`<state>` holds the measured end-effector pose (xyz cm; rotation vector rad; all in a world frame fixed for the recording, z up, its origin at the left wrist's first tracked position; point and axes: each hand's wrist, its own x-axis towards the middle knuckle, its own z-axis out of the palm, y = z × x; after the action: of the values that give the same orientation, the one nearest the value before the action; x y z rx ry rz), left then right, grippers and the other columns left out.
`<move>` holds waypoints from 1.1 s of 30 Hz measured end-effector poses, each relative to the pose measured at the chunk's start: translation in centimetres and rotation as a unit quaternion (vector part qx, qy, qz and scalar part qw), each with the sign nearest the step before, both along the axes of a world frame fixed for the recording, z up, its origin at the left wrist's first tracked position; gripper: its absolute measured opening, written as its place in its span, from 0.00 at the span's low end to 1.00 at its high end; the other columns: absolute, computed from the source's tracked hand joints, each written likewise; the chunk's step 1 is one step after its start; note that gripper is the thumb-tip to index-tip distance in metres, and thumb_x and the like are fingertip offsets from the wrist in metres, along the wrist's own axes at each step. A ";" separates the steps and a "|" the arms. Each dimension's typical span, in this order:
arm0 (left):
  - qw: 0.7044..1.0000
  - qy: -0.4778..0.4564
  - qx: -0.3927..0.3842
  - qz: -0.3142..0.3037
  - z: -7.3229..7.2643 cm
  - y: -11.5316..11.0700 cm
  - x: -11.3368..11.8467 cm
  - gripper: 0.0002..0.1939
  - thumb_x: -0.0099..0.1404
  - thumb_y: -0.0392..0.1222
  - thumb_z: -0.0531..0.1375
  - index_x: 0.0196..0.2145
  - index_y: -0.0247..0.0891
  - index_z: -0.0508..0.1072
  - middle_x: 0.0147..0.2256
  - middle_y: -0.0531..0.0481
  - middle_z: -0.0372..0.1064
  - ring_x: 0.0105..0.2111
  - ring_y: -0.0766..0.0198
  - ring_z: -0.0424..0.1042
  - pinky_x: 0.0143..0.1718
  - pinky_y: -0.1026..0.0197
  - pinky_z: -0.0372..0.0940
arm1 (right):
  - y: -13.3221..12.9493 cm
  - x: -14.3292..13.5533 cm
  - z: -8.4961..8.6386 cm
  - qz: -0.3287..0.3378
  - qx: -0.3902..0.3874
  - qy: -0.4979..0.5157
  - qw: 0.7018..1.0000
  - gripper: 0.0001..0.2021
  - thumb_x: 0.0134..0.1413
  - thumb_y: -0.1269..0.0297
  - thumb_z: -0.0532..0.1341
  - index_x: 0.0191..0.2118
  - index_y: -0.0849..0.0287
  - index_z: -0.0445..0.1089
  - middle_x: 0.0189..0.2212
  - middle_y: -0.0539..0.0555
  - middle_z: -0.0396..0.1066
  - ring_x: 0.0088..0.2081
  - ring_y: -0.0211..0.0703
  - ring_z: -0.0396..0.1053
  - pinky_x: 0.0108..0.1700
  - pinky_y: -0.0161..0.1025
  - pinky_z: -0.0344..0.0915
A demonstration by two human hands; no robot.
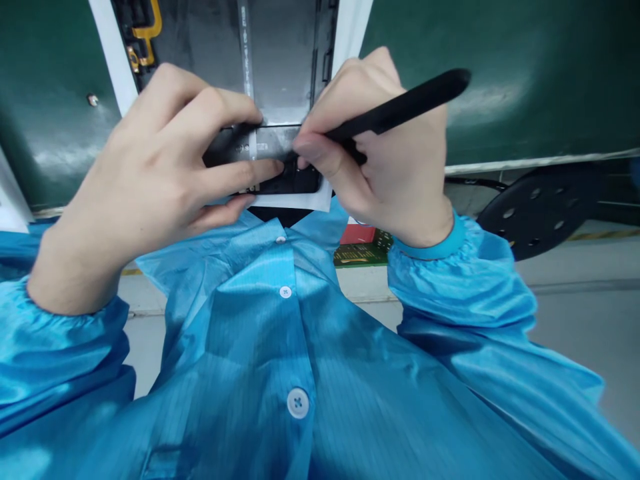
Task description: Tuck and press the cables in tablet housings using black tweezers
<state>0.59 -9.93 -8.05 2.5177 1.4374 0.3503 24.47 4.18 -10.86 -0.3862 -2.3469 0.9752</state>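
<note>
A black device with a grey panel, a printed strip down its middle and an orange flex cable lies on a white sheet. My left hand rests on its near end, fingers spread, fingertips touching the black lower section. In my right hand is a slim black pen-like tool, pinched between thumb and fingers and slanting up to the right. Its tip is hidden by the fingers, close to the device's near right part.
A green mat covers the table on both sides, with a small metal piece at the left. Beyond the near edge are a round black stool seat with holes and a green and red item, both lower down.
</note>
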 end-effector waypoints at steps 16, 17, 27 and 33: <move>1.000 -0.015 0.002 0.000 -0.2 -0.1 0.0 0.24 0.84 0.51 0.57 0.70 0.39 0.67 0.68 0.38 0.61 0.64 0.34 0.69 0.57 0.29 0.73 | -1.5 -1.4 4.5 -0.025 -0.133 -0.187 0.973 0.19 0.67 0.34 0.62 0.48 0.40 0.74 0.41 0.55 0.77 0.53 0.62 0.77 0.47 0.55 0.77; 1.000 -0.015 -0.001 0.004 -0.2 -0.1 0.0 0.24 0.84 0.52 0.57 0.71 0.40 0.66 0.68 0.39 0.61 0.64 0.34 0.69 0.58 0.29 0.73 | -1.5 -1.4 4.6 -0.024 -0.133 -0.186 0.973 0.19 0.67 0.33 0.62 0.48 0.41 0.74 0.40 0.55 0.77 0.53 0.62 0.77 0.46 0.55 0.77; 0.999 -0.018 -0.029 0.020 -0.7 0.0 -0.4 0.25 0.84 0.55 0.56 0.73 0.48 0.65 0.72 0.45 0.58 0.68 0.39 0.66 0.65 0.30 0.67 | -1.9 -1.5 4.8 -0.023 -0.139 -0.175 0.974 0.21 0.69 0.33 0.60 0.45 0.45 0.74 0.39 0.55 0.76 0.50 0.60 0.79 0.46 0.53 0.77; 0.999 0.004 -0.049 0.008 0.3 0.6 -0.6 0.25 0.85 0.59 0.47 0.70 0.53 0.68 0.69 0.50 0.61 0.71 0.31 0.65 0.62 0.21 0.67 | -0.7 0.7 3.1 -0.022 -0.115 -0.159 0.980 0.19 0.76 0.40 0.55 0.45 0.47 0.74 0.43 0.56 0.78 0.47 0.55 0.80 0.48 0.50 0.77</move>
<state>0.03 -9.31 -7.70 2.4354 1.4412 0.2664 25.16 3.51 -7.81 -0.7291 -2.4970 1.2450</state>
